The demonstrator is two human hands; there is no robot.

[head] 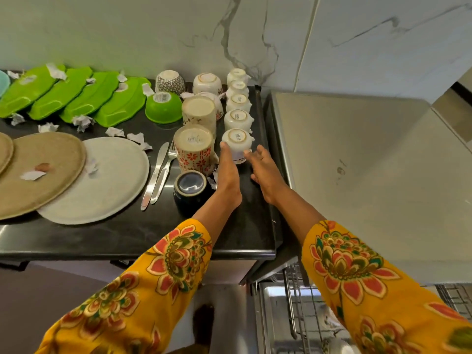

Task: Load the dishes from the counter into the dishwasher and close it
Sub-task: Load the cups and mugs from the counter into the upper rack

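Black stone bench (122,236) is seen from above. An upturned white ceramic cup (237,144), nearest in a row of five, is flanked by both hands: left hand (227,175) touching its left side, right hand (265,172) with fingers spread at its right. Red-patterned mugs (195,154), a dark blue cup (190,192), round plates (102,180) and green trays (76,95) are set leftward. An open dishwasher rack (301,310) is visible below right.
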